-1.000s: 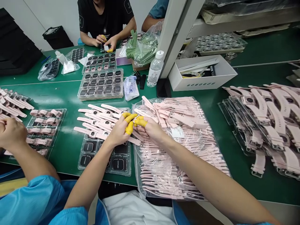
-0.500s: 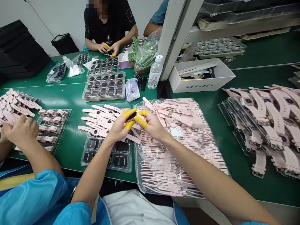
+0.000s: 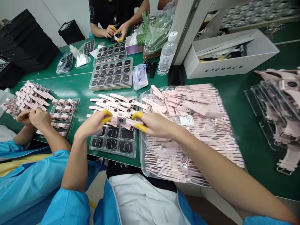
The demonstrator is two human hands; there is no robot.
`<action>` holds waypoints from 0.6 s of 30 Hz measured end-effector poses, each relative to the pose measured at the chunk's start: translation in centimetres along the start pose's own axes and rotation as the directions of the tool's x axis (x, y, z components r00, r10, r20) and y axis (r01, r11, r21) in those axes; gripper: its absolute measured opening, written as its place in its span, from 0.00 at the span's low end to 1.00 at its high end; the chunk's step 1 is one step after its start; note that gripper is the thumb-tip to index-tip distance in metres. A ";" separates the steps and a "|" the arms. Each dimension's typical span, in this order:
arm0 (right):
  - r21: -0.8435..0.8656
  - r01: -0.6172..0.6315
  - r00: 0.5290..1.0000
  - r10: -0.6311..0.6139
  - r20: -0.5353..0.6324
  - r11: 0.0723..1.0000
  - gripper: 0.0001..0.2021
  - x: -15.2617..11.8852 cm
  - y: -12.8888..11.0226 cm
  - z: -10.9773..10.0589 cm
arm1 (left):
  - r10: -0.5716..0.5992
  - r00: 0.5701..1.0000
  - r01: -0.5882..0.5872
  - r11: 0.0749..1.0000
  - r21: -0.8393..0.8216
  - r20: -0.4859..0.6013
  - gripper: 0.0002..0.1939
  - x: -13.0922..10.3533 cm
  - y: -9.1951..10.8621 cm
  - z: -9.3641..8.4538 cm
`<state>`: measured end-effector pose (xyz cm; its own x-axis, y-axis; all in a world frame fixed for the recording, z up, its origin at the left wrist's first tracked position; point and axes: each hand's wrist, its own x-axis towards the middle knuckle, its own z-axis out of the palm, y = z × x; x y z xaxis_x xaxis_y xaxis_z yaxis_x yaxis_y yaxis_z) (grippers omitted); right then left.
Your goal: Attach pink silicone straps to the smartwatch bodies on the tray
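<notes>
A pink watch (image 3: 121, 120) is stretched face down between my hands, its round sensor side up. My left hand (image 3: 97, 122), yellow covers on its fingertips, pinches the left strap. The right strap is pinched by my right hand (image 3: 152, 123), which has yellow fingertip covers too. Beneath lie more pink watches (image 3: 114, 104) in rows on a clear tray (image 3: 134, 150) with square black pieces (image 3: 111, 144) in its compartments. To the right, pink straps (image 3: 187, 147) in clear plastic are packed closely, with loose straps (image 3: 187, 104) on top.
Stacked trays (image 3: 111, 75), a plastic bottle (image 3: 167, 54) and a white box (image 3: 229, 56) stand farther back. Pink watches (image 3: 286, 115) are piled at right. One person's hands (image 3: 38, 118) work at left; another person's hands (image 3: 117, 32) are across the table.
My hands have moved apart and down-left, with the watch now stretched between them over the tray. The camera view has shifted. The hands at left have drawn together.
</notes>
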<state>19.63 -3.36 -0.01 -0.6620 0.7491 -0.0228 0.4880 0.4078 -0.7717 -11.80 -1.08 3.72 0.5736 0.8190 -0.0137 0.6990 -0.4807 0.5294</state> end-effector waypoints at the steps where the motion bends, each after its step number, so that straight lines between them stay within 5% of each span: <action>1: 0.020 0.035 0.995 -0.036 0.090 0.999 0.09 -0.2 -0.3 0.2 | -0.001 0.996 0.002 1.000 -0.009 0.085 0.09 -0.6 0.3 0.2; 3: 0.056 0.069 0.972 -0.080 0.221 0.996 0.07 -0.6 -0.7 0.8 | 0.015 0.975 -0.016 1.000 0.005 0.221 0.09 -1.5 0.9 1.0; 5: 0.058 0.055 0.966 -0.068 0.251 0.997 0.07 -0.8 -0.9 1.4 | 0.023 0.969 -0.047 0.995 0.090 0.245 0.11 -1.9 1.4 2.0; 13: 0.097 0.073 0.975 -0.091 0.204 0.993 0.06 -0.5 -1.3 0.8 | 0.111 0.994 -0.104 0.940 0.326 -0.002 0.11 -2.0 1.2 4.8; 16: 0.050 0.003 0.999 -0.006 0.046 0.999 0.10 -0.6 -0.4 -0.7 | 0.065 0.992 -0.021 0.931 0.364 -0.110 0.07 -3.5 1.2 4.7; 18: -0.059 -0.161 0.976 0.150 -0.157 0.985 0.12 -1.1 1.0 -2.0 | 0.013 0.997 0.020 0.919 0.393 -0.080 0.08 -4.8 1.2 4.7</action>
<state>21.96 -2.72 0.50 -0.4838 0.8743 -0.0382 0.6207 0.3120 -0.7193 -11.72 -7.11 0.43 0.5467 0.8351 0.0608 0.8217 -0.5491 0.1526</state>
